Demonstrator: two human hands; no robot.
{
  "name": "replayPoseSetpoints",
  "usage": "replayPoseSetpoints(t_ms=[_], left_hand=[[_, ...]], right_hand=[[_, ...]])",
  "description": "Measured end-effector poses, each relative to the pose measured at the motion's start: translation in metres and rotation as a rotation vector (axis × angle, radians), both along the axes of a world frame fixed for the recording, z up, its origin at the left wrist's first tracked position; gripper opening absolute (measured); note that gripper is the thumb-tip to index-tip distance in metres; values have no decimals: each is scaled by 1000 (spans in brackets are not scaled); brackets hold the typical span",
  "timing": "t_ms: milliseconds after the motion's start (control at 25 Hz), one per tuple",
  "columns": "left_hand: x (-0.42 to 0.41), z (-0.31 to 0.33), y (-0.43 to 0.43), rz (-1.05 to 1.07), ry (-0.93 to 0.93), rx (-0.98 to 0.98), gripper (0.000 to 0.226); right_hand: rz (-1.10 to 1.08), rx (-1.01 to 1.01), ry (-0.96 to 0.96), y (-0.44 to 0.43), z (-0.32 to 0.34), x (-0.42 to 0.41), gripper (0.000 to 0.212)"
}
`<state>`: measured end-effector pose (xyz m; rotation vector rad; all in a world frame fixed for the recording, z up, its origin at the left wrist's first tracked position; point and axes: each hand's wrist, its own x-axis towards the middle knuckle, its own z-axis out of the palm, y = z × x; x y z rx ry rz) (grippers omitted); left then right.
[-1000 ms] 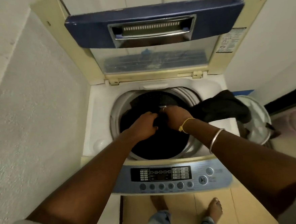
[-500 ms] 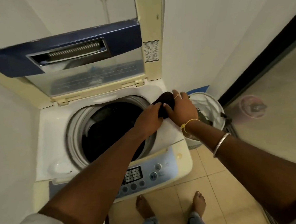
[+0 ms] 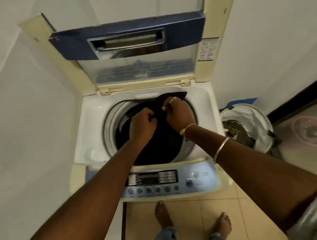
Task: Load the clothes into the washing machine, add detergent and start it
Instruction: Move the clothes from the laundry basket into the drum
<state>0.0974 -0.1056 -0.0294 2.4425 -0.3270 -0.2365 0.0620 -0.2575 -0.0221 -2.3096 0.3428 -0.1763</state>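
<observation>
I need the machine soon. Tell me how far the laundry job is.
Lid is up. Left hand and right hand are feeding a dark garment into the drum. Basket beside still holds clothes. No detergent visible; the control panel is untouched.

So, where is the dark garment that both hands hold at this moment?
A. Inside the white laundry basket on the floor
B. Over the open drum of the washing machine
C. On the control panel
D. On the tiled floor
B. The left hand and right hand both grip the dark garment above the open drum, one corner lying over the drum's back rim; the laundry basket stands apart beside the machine.
</observation>
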Motion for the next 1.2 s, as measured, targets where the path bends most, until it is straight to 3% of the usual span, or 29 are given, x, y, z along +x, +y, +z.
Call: replayPoseSetpoints(t_ms=[80, 160, 240, 440, 600, 920, 1200], left_hand=[[13, -11, 38, -72, 148, 77, 26], [22, -26, 67, -122, 289, 148, 14], [26, -37, 84, -108, 345, 177, 6], [21, -31, 65, -105, 296, 138, 46], [21, -23, 18, -118, 165, 78, 38], [-26, 16, -112, -179, -91, -273, 16], [-87, 27, -265, -327, -105, -309, 17]], right_hand=[[33, -25, 209, 25, -22, 15, 13], [72, -72, 460, 41, -45, 17, 36], [94, -96, 518, 50, -58, 13, 47], [68, -82, 483, 44, -53, 16, 43], [1, -75, 435, 25, -43, 10, 37], [-268, 69, -53, -69, 9, -40, 16], [-434, 99, -48, -216, 5, -128, 20]])
